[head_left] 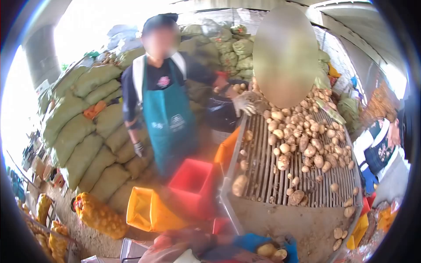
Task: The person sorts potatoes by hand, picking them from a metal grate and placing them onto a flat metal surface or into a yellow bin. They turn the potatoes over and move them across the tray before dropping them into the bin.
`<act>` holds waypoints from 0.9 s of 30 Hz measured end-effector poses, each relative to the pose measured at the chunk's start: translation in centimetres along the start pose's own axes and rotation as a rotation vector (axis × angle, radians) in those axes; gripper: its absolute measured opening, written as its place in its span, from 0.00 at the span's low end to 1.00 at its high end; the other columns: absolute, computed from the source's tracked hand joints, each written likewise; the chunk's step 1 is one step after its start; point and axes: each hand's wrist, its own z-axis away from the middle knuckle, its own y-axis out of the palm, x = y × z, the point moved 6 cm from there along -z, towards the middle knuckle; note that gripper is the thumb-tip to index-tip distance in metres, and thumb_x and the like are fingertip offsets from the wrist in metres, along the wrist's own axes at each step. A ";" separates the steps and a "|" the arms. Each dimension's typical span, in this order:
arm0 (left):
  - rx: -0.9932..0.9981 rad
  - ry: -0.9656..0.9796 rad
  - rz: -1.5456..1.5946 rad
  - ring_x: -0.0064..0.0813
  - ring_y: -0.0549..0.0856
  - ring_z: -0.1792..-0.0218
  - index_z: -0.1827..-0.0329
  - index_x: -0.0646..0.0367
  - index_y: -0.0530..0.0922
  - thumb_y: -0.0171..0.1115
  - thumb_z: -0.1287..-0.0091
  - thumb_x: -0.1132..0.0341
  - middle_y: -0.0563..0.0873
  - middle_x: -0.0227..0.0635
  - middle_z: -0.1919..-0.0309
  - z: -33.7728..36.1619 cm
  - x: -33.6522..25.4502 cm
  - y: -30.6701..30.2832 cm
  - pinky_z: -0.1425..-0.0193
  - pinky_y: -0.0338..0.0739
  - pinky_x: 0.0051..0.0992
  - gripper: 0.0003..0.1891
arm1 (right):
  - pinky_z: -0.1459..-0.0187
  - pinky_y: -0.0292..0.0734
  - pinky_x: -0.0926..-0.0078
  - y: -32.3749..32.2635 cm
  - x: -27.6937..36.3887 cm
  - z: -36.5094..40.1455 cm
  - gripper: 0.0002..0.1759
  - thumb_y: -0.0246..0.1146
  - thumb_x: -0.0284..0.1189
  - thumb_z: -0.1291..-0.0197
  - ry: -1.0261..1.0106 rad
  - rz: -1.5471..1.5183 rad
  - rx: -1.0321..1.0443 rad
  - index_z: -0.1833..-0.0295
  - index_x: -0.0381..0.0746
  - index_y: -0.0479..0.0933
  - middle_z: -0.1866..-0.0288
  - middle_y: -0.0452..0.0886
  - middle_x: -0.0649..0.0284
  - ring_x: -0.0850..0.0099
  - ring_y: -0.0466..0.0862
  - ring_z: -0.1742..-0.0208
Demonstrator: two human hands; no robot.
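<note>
Below, potatoes (266,250) in blue container (291,249), red bin (193,206), yellow bin (139,212) beyond, blurred grip (221,239), cannot tell if spread.

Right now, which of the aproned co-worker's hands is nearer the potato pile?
Their left hand, beside the potato pile; their right hand hangs farther away, near stacked sacks.

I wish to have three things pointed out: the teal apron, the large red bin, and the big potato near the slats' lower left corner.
Teal apron (169,105): head view, on its front.
Large red bin (189,204): head view, on its near wall.
Big potato (240,185): head view, on its middle.
</note>
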 end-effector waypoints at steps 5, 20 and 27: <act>-0.072 0.014 0.252 0.49 0.83 0.46 0.34 0.51 0.68 0.66 0.41 0.48 0.83 0.49 0.47 -2.1 4.6 1.2 0.42 0.76 0.41 0.34 | 0.70 0.73 0.81 -4.7 -2.7 -3.9 0.04 0.62 0.27 0.38 -0.190 0.060 -0.262 0.59 0.39 0.76 0.70 0.77 0.70 0.81 0.74 0.72; -0.216 -0.134 0.025 0.53 0.84 0.51 0.33 0.57 0.66 0.72 0.49 0.48 0.83 0.55 0.53 0.7 8.5 -0.7 0.48 0.78 0.44 0.41 | 0.42 0.74 0.69 4.9 3.7 -0.9 0.26 0.64 0.33 0.36 -0.495 0.490 0.178 0.35 0.36 0.72 0.44 0.79 0.54 0.66 0.80 0.44; -0.104 0.062 0.328 0.33 0.85 0.56 0.42 0.61 0.76 0.72 0.44 0.60 0.86 0.40 0.57 0.3 1.5 -2.1 0.52 0.79 0.33 0.27 | 0.36 0.68 0.64 4.7 6.1 1.9 0.30 0.64 0.36 0.36 -0.405 0.185 0.183 0.31 0.38 0.67 0.37 0.76 0.56 0.66 0.75 0.38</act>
